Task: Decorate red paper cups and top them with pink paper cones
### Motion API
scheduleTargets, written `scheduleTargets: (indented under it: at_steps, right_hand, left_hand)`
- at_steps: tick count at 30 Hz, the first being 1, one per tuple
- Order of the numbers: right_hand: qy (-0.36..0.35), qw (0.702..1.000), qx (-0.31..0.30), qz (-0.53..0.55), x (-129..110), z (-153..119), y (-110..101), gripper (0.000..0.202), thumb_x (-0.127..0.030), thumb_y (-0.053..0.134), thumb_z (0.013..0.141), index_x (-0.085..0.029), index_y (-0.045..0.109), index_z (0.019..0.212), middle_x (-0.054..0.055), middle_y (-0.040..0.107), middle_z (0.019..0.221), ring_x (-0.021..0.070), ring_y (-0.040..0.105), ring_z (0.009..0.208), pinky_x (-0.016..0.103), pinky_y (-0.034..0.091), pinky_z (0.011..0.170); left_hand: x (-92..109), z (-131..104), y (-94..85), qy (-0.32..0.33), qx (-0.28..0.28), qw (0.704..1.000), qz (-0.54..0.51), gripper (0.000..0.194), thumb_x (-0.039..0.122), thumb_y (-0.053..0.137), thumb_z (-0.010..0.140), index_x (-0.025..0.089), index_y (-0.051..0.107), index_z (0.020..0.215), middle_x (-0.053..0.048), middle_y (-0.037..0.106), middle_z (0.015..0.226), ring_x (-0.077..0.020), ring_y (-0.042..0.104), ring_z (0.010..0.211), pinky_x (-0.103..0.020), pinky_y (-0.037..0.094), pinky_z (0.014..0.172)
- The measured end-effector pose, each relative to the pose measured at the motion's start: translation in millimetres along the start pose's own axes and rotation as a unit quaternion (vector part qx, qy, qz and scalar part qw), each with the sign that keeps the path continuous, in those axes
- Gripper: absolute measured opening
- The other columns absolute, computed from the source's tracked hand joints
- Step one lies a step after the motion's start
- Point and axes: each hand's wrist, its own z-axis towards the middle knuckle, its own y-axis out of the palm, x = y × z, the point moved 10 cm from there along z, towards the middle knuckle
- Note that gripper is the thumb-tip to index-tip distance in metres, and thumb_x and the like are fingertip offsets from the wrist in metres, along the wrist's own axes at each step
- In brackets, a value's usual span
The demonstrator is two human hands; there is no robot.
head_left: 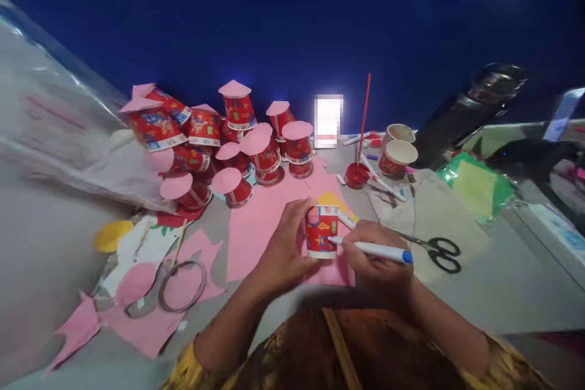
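Note:
Fingers and thumb of my left hand wrap around a red paper cup with white bands at both ends and blue marks on its side. My right hand grips a white marker with a blue end, its tip at the cup's printed side. What looks like a second white pen or cap sticks out at the fingers of that hand. Under both hands lies pink paper. Just right of my right hand is a pair of black-handled scissors.
Red cups with pink cone tops are stacked at the back left. Two plain cups, a red stick in a small red pot and a black bottle stand back right. Pink scraps and a tape ring lie left.

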Motion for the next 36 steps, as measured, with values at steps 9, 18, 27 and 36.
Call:
scheduleTargets:
  at_steps: [9,18,27,36]
  right_hand:
    - [-0.025,0.999,-0.034,0.017,-8.4,4.2,5.5,0.018,-0.010,0.058,0.088,-0.021,0.062,0.074,0.000,0.067,0.062,0.0135,0.061,0.051,0.026,0.047,0.053]
    - [0.014,0.999,-0.002,0.039,2.0,-2.5,-0.3,0.015,-0.011,0.062,0.086,-0.021,0.063,0.076,-0.001,0.065,0.063,0.0139,0.061,0.054,0.026,0.048,0.056]
    - [0.015,0.998,-0.011,0.058,3.6,-0.9,1.1,0.012,-0.010,0.064,0.089,-0.021,0.064,0.084,0.000,0.070,0.069,0.0148,0.065,0.059,0.027,0.051,0.059]
    - [-0.011,0.998,-0.014,0.062,-5.1,5.4,3.2,0.014,-0.010,0.061,0.091,-0.022,0.065,0.084,0.001,0.071,0.066,0.0155,0.066,0.056,0.028,0.054,0.056]
  left_hand:
    - [2.9,0.2,-3.8,0.001,0.012,1.000,0.011,0.087,0.015,0.081,0.071,0.029,0.038,0.146,-0.011,0.046,0.142,-0.0314,0.047,0.137,-0.052,0.043,0.116]
    - [3.2,0.6,-5.7,0.007,0.019,1.000,0.020,0.089,0.014,0.080,0.070,0.030,0.038,0.146,-0.011,0.047,0.141,-0.0309,0.047,0.137,-0.052,0.044,0.116]
    - [5.3,-0.6,-3.2,0.006,0.007,1.000,0.024,0.086,0.017,0.081,0.073,0.028,0.037,0.146,-0.011,0.046,0.143,-0.0294,0.047,0.137,-0.050,0.043,0.116]
    - [7.6,-2.2,-2.3,0.014,0.006,0.999,0.028,0.084,0.020,0.081,0.075,0.028,0.037,0.147,-0.012,0.046,0.144,-0.0293,0.047,0.137,-0.049,0.044,0.115]
